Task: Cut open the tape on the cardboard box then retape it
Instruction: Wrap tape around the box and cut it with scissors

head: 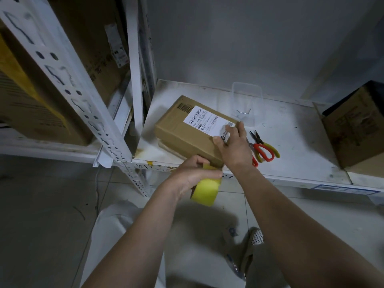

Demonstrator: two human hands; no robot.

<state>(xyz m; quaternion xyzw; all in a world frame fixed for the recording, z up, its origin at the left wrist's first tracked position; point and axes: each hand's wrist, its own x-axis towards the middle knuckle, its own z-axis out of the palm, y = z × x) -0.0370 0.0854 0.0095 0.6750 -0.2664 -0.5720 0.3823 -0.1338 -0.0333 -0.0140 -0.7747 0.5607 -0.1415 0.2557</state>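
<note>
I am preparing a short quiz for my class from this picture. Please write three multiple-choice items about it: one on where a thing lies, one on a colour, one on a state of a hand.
1. Where do the scissors lie?
A. on the floor
B. on the shelf, right of the cardboard box
C. on top of the box

2. What colour is the tape roll?
A. yellow
B. blue
C. black

3. What does the right hand do?
A. holds the scissors
B. hangs idle
C. rests on the box

Answers: 1 B, their red handles lie on the white shelf beside the box. 2 A, the roll in the left hand is yellow. 3 C, its spread fingers lie on the box top by the label.
</note>
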